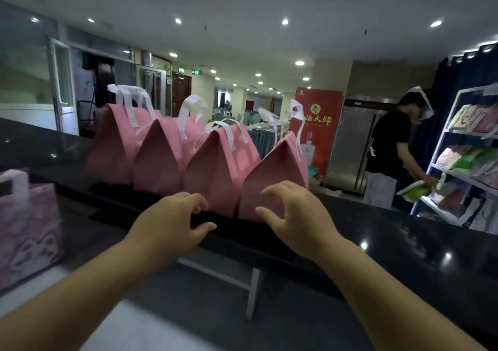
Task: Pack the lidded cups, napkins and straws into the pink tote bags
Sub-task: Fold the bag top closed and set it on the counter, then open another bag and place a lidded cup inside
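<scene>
A person's two bare arms reach across a glossy black counter (404,232) toward a row of four pink tote bags standing side by side on its raised ledge, each touching the next. The first bag (113,145) stands farthest left, followed by the second bag (159,162), the third bag (213,170) and the fourth bag (272,181), which is nearest the camera. All four stand upright, their tops drawn together into peaks and their white handles sticking up.

The left hand (172,221) hovers over the ledge's front edge just below the third bag, fingers loosely curved and spread, holding nothing. The right hand (293,216) is raised in front of the fourth bag's lower face, fingers apart and bent, also holding nothing; whether its fingertips touch the fabric cannot be told.

At the far left, on a lower surface, stands a paler pink bag with a cat print (29,232). Behind the counter on the right, another person (388,145) in a black top bends toward a white shelf rack (441,135) stocked with packets, holding a green packet (415,190). A red banner (318,124) and a steel refrigerator (350,145) stand beyond.
</scene>
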Demonstrator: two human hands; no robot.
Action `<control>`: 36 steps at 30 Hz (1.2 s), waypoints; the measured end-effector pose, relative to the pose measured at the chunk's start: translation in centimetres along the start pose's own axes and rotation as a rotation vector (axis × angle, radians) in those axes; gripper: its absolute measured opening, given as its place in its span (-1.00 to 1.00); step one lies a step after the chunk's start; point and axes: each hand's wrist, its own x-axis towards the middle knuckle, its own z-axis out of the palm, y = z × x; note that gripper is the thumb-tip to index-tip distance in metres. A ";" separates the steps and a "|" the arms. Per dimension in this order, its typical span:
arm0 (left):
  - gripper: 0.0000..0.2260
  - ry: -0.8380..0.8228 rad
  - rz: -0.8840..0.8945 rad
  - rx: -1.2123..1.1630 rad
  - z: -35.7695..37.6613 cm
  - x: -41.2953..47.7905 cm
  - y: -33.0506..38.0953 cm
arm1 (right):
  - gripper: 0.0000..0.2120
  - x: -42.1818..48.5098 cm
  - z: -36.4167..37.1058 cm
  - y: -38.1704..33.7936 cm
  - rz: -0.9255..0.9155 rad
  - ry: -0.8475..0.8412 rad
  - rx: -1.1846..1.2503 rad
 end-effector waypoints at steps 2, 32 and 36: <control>-0.75 -0.037 -0.032 0.017 -0.9 -2.6 -1.5 | -0.71 -0.6 1.0 -1.8 -0.054 -0.088 -0.012; -0.44 -0.241 -0.489 0.452 -16.5 -8.4 -43.4 | -0.65 14.1 30.6 -31.5 -0.026 -0.267 0.194; -0.68 -0.154 -0.467 0.184 -16.5 -8.7 -45.9 | -0.59 16.4 32.7 -31.8 0.045 -0.306 0.143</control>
